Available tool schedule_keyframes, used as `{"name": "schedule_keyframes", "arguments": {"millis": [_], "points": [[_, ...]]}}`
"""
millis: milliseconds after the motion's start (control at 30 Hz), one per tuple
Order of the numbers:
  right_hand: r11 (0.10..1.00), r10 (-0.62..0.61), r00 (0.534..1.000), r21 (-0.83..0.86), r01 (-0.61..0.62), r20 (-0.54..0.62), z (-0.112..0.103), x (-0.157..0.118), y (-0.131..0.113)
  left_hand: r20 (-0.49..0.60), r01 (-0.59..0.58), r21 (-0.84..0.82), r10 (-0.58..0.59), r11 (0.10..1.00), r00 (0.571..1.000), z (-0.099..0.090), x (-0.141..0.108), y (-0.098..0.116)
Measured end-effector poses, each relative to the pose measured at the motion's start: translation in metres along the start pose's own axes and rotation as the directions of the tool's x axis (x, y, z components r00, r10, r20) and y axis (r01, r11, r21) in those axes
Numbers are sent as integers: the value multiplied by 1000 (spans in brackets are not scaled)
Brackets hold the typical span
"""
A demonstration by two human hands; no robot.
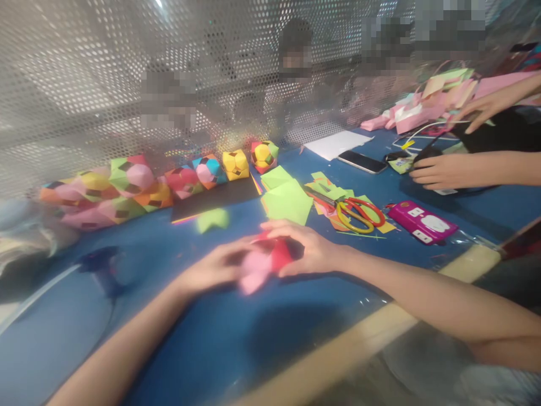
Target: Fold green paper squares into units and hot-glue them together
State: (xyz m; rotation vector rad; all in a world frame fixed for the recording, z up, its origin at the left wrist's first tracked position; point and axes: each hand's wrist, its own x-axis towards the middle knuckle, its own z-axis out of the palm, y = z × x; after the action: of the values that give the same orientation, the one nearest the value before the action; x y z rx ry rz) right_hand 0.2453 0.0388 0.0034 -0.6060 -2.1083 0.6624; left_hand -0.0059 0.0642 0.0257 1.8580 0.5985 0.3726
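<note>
Between my two hands is a folded paper piece [258,266], pink in front and red toward the right, blurred by motion. My left hand [215,266] grips its left side, the fingers partly behind it. Wrapped round the red side is my right hand [310,248], thumb below and fingers on top. A small light-green folded paper piece [212,220] lies on the blue table just beyond my left hand. Past my right hand lie light-green paper sheets [287,202] and scissors [359,214] with red and yellow handles, resting on paper scraps.
Finished-looking paper balls [131,176] line the back left. A glue gun [103,268] stands at left with its cord. A phone [362,161], white paper [338,144] and purple case [422,221] lie at right. Another person's hands [448,171] work beyond. A wooden table edge [359,332] runs in front.
</note>
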Motion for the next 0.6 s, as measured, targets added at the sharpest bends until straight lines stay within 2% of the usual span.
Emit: {"name": "schedule_keyframes", "arguments": {"millis": [67,133,233,300,433,500,600], "points": [[996,45,999,76,-44,-8,2,0,1,-3,25,-69,-25,997,1000,2,0,-1],[976,139,990,172,-132,-27,3,1,1,-13,54,-106,-56,993,998,2,-1,-2],[892,313,948,363,-270,-64,1,3,0,-62,63,-125,-71,990,996,1,-1,-2],[848,369,922,447,-283,-117,-3,4,1,-113,44,-133,-59,990,992,-1,-1,-2],[867,396,897,404,-293,-199,-9,5,3,-221,-15,-102,-8,995,975,-1,1,-2],[895,365,909,344,-282,-204,-10,4,3,-271,-41,-76,19,996,962,1,2,-2],[964,237,946,171,-202,-221,-9,3,-1,-324,-101,-33,86,994,942,6,2,-4]]}}
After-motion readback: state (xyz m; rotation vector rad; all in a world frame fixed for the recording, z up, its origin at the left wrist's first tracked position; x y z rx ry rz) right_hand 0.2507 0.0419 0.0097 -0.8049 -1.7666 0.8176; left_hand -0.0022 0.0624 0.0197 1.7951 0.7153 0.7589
